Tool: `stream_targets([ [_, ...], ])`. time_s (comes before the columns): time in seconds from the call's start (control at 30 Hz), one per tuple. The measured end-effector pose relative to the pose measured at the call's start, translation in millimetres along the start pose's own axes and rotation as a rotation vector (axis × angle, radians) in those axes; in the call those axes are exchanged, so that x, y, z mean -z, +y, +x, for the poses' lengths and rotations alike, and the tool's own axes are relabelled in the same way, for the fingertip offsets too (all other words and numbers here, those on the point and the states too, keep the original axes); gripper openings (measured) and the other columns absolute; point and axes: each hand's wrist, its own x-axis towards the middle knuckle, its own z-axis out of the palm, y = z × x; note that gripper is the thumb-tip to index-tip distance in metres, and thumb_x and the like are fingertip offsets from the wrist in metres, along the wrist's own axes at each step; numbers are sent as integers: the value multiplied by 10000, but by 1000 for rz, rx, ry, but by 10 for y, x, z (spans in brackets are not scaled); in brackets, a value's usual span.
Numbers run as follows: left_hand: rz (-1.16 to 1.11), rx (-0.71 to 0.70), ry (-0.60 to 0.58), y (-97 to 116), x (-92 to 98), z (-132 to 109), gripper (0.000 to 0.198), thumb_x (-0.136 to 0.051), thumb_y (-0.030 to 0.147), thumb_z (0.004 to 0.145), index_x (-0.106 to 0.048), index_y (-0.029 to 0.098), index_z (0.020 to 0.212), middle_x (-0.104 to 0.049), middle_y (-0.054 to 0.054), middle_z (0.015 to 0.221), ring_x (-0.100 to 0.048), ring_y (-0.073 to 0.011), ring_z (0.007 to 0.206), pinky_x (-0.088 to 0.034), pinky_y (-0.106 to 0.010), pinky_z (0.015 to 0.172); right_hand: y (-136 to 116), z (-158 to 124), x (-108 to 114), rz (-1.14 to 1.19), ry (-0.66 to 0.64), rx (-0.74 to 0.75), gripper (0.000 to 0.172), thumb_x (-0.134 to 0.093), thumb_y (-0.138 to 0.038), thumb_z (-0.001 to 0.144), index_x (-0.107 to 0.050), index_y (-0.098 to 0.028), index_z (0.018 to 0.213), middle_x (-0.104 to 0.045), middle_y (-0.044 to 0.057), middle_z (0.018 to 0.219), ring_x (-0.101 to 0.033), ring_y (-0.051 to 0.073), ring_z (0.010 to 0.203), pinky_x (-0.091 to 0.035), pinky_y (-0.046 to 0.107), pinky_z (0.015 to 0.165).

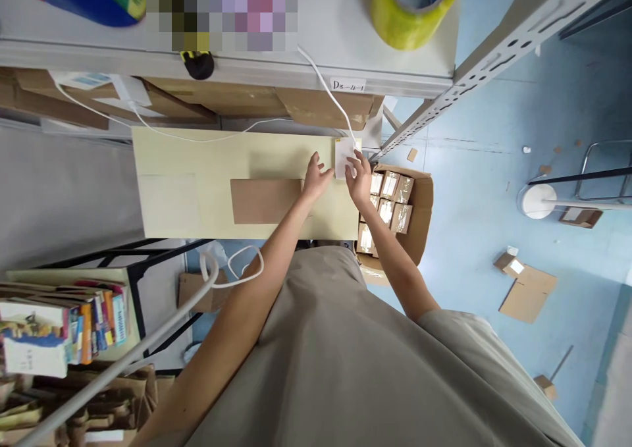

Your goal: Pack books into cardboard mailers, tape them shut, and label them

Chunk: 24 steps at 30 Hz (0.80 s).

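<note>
On the pale yellow tabletop lies a small white square item with a white cable running down to it from the shelf. My right hand is over its right side, fingers apart and fingertips on or just above it; whether they press on it I cannot tell. Just left of the item is my left hand, empty, its fingers spread. A flat brown cardboard piece rests on the table, left of my left wrist and partly behind my forearm.
An open carton holding several small taped boxes stands at the table's right end. Above is a grey shelf with a yellow tape roll. Books and a grey pole are at lower left. Loose cardboard lies on the blue floor.
</note>
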Motion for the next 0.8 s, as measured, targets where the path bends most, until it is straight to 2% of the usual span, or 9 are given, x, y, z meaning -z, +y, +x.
stream_targets([
  [0.07,-75,46,-51,-5,-73,125,818,-722,170,940,-485,210,1722,-503,-202,1801,-607,-337,1604,-562,-462,1266,-26,-86,-14,85,37,-14,587,-355,-324,1209,-469,-236,1778,-452,186,1830,-569,305,1619,-565,510,1289],
  [0.13,-147,35,-92,3,-102,170,789,-699,130,886,-543,170,1658,-653,-195,1672,-677,-307,1526,-578,-443,1248,-41,-161,-8,142,11,-24,669,-388,-375,1212,-292,-246,1861,-415,206,1854,-665,300,1509,-621,463,1203],
  [0.27,-179,-27,-85,31,-74,59,528,-722,163,848,-730,124,1374,-854,-140,1331,-800,-293,1278,-621,-435,1176,-48,-269,145,135,-90,-21,785,-456,-428,1198,-138,-247,1893,-658,184,1662,-716,329,1409,-606,509,1205],
  [0.37,-84,-91,-144,32,-42,-108,268,-731,268,925,-815,152,1151,-886,-109,1212,-822,-300,1203,-627,-439,1159,-67,-335,374,64,-77,38,714,-486,-426,1187,-303,-225,1847,-661,184,1644,-625,375,1519,-512,581,1299],
  [0.43,-8,-151,-178,16,-33,-205,245,-722,276,966,-844,167,1149,-881,-114,1266,-816,-301,1239,-605,-446,1200,-87,-367,527,-12,-99,133,606,-508,-407,1186,-468,-224,1763,-627,182,1667,-561,388,1572,-452,595,1339],
  [0.5,82,-197,-197,-15,-32,-262,320,-738,229,970,-845,179,1268,-845,-125,1399,-791,-312,1321,-573,-465,1255,-100,-381,639,-82,-166,234,472,-515,-358,1193,-619,-247,1639,-671,167,1589,-569,382,1535,-420,598,1348],
  [0.6,261,-224,-232,-84,-34,-267,606,-753,56,883,-767,173,1477,-741,-144,1597,-698,-356,1493,-502,-501,1341,-78,-394,705,-167,-264,333,367,-467,-254,1205,-772,-276,1408,-758,129,1380,-647,336,1363,-394,589,1352],
  [0.67,366,-235,-276,-138,-32,-238,752,-706,-38,830,-709,147,1559,-677,-164,1672,-621,-378,1583,-447,-511,1384,-43,-431,695,-207,-302,376,391,-428,-213,1213,-810,-263,1282,-772,116,1323,-664,306,1292,-398,572,1351],
  [0.8,484,-210,-350,-264,-28,-183,804,-653,-64,803,-684,132,1582,-663,-188,1681,-562,-391,1635,-423,-509,1391,18,-613,603,-236,-379,438,391,-435,-168,1209,-823,-214,1179,-777,127,1284,-664,290,1274,-427,542,1342],
])
